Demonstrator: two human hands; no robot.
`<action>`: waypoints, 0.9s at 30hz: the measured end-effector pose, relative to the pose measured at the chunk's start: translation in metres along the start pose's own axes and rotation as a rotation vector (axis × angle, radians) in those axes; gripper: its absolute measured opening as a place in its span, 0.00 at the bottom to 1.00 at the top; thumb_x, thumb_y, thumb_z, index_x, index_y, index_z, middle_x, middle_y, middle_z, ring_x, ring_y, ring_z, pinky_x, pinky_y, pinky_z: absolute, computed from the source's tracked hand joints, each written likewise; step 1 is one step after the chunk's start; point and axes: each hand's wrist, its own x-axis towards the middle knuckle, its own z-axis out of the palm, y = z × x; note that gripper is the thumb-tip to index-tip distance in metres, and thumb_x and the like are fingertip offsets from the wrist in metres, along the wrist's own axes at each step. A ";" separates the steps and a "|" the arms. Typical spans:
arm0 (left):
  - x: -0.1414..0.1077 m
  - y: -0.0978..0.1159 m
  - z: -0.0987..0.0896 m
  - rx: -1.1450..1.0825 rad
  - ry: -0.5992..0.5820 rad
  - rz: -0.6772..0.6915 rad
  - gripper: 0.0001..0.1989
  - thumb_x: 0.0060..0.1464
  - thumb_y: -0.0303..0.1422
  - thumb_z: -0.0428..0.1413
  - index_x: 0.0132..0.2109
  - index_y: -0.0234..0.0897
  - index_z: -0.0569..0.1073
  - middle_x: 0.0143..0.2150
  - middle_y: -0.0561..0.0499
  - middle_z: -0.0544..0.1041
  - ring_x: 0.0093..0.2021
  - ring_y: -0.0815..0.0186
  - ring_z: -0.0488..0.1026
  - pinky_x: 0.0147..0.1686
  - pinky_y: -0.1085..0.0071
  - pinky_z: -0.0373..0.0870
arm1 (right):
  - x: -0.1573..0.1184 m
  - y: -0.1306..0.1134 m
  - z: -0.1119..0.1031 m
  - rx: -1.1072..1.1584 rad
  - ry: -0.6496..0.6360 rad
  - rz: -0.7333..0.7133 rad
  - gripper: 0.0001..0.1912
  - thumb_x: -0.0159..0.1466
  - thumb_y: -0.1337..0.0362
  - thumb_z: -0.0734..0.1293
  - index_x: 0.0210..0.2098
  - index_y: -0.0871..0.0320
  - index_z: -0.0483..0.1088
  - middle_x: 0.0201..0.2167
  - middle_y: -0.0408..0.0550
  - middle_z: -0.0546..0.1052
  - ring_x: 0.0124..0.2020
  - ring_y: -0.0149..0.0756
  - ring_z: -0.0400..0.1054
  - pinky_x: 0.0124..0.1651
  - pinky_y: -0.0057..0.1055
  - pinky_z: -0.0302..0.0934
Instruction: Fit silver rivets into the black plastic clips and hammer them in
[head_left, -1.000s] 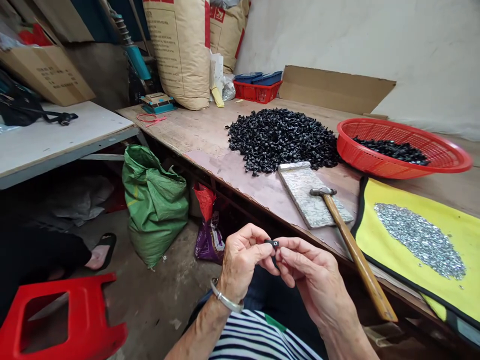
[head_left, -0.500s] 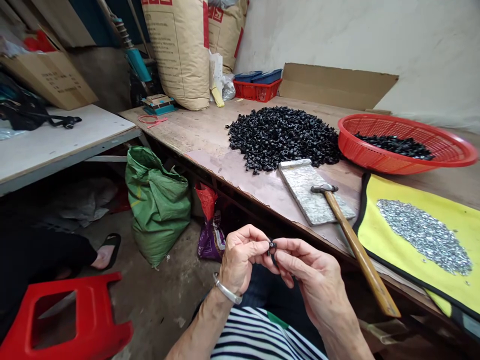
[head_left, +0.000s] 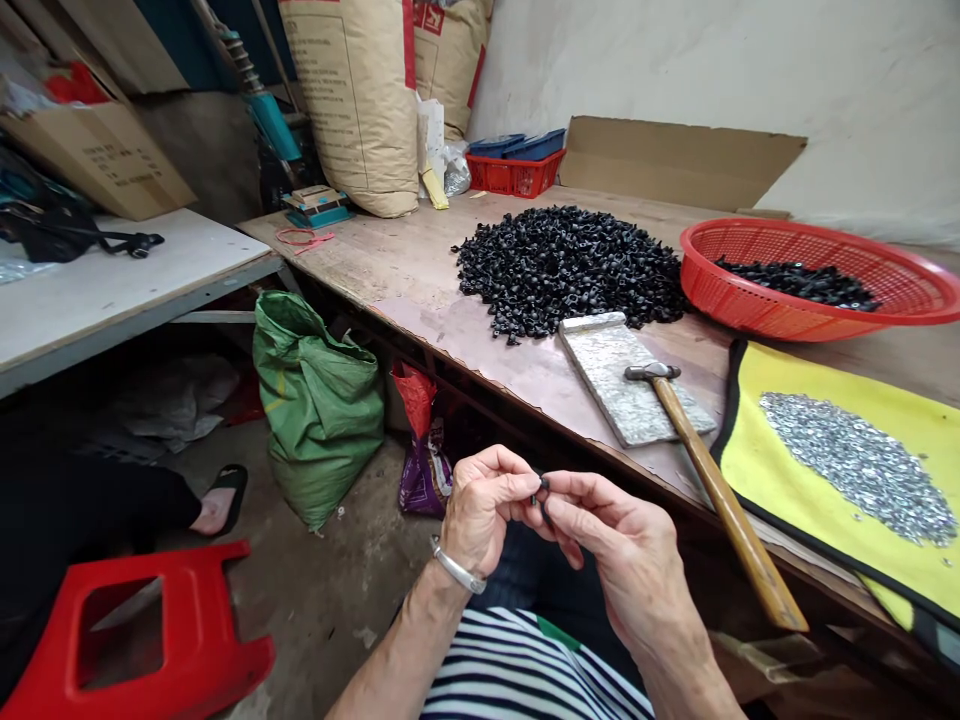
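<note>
Over my lap, my left hand (head_left: 484,510) and my right hand (head_left: 619,525) meet at the fingertips and pinch a small black part (head_left: 538,492) between them. Fingers cover most of that part. A silver bangle is on my left wrist. On the table beyond lies a large heap of similar black parts (head_left: 570,265). A hammer (head_left: 709,480) rests with its head on a grey slab (head_left: 619,375) and its handle over the table edge. Small silver metal pieces (head_left: 859,465) are piled on a yellow cloth (head_left: 780,500) at the right.
A red basket (head_left: 817,320) with black parts stands at the right. Tall paper sacks (head_left: 352,110) and a smaller red basket (head_left: 514,178) are at the back. A green sack (head_left: 319,420) and a red stool (head_left: 187,640) are on the floor; a person's foot (head_left: 217,505) is at the left.
The black part between my fingertips has turned and shows less. My hands stay together in nearly the same place. The view has shifted slightly.
</note>
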 end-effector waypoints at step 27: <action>0.003 -0.014 0.042 -0.072 -0.119 -0.028 0.11 0.37 0.26 0.64 0.32 0.31 0.73 0.22 0.53 0.73 0.16 0.69 0.70 0.15 0.72 0.71 | -0.003 -0.013 -0.025 0.000 0.207 -0.120 0.11 0.53 0.58 0.69 0.28 0.60 0.70 0.17 0.39 0.67 0.17 0.24 0.57 0.19 0.23 0.51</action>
